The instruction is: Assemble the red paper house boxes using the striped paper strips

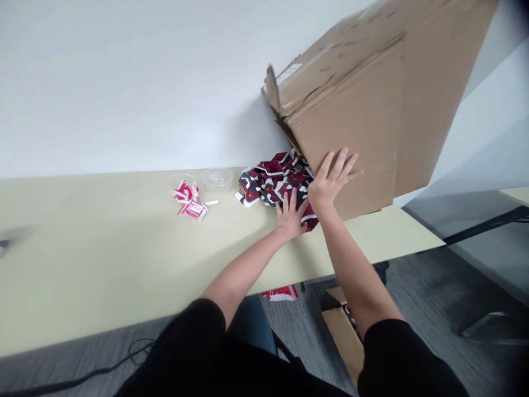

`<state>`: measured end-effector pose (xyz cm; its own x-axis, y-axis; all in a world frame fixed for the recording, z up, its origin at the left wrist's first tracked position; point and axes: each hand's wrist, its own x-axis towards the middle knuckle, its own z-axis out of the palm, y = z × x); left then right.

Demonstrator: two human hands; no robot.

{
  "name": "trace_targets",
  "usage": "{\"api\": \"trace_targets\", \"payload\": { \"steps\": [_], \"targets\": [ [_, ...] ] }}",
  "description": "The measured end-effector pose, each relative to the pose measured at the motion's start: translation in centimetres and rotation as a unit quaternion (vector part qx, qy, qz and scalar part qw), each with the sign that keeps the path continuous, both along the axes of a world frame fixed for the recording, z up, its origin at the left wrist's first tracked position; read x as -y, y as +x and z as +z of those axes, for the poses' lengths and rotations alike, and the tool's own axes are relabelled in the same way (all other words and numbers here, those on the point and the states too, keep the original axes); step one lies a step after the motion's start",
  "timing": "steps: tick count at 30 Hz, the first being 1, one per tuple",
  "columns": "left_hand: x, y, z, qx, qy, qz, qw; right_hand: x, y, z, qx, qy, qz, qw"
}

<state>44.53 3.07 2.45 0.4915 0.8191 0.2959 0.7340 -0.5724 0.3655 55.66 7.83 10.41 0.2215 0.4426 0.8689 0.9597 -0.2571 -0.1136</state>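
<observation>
A large cardboard box (pixel 355 127) is tipped on the table, its open end facing down and left. From that end a heap of dark red, black and white folded pieces (pixel 276 176) spreads over the tabletop; I cannot make out their exact kind. My left hand (pixel 291 218) lies on the heap's near side with fingers spread. Against the box's near side rests my right hand (pixel 330 182), palm flat and fingers apart. The box hides part of the heap.
Left of the heap are small red-and-white striped pieces (pixel 190 201) and a clear plastic bowl (pixel 218 179). The pale yellow table (pixel 103 237) meets a white wall. Below its edge are another open carton (pixel 345 342), a red packet (pixel 281 293) and a black cable (pixel 82 377).
</observation>
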Motion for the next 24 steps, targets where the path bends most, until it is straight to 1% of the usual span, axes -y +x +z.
{"api": "trace_targets", "payload": {
  "steps": [4,9,11,13,15,17,20,22,23,24],
  "targets": [
    [-0.1,0.2,-0.1,0.007,0.008,0.007,1.0,0.0,2.4,2.3,-0.041,0.018,-0.047,0.998],
    [0.0,0.2,0.0,0.001,0.004,-0.001,1.0,1.2,6.1,4.6,-0.1,0.054,-0.113,0.987],
    [0.0,0.3,0.1,0.002,0.001,-0.001,1.0,1.7,7.7,5.3,-0.131,0.047,-0.155,0.978],
    [0.0,0.4,0.1,0.007,0.004,-0.001,1.0,2.0,9.2,6.0,-0.169,0.024,-0.195,0.966],
    [0.0,0.5,0.1,0.01,0.011,-0.003,1.0,2.2,10.2,6.7,-0.209,0.001,-0.218,0.953],
    [-0.1,0.6,0.0,0.006,0.017,-0.003,1.0,2.3,10.4,7.3,-0.232,-0.011,-0.206,0.951],
    [-0.1,0.4,-0.1,0.003,0.02,-0.003,1.0,3.0,9.6,8.0,-0.232,-0.017,-0.139,0.962],
    [-0.1,0.3,0.0,0.006,0.023,-0.006,1.0,3.8,8.9,8.5,-0.247,-0.014,-0.129,0.96],
    [-0.1,0.2,0.2,0.01,0.026,-0.009,1.0,4.3,8.6,8.8,-0.257,-0.03,-0.128,0.957],
    [-0.2,0.2,0.3,0.014,0.03,-0.012,0.999,4.9,8.4,9.0,-0.261,-0.066,-0.113,0.956]
  ]
}}
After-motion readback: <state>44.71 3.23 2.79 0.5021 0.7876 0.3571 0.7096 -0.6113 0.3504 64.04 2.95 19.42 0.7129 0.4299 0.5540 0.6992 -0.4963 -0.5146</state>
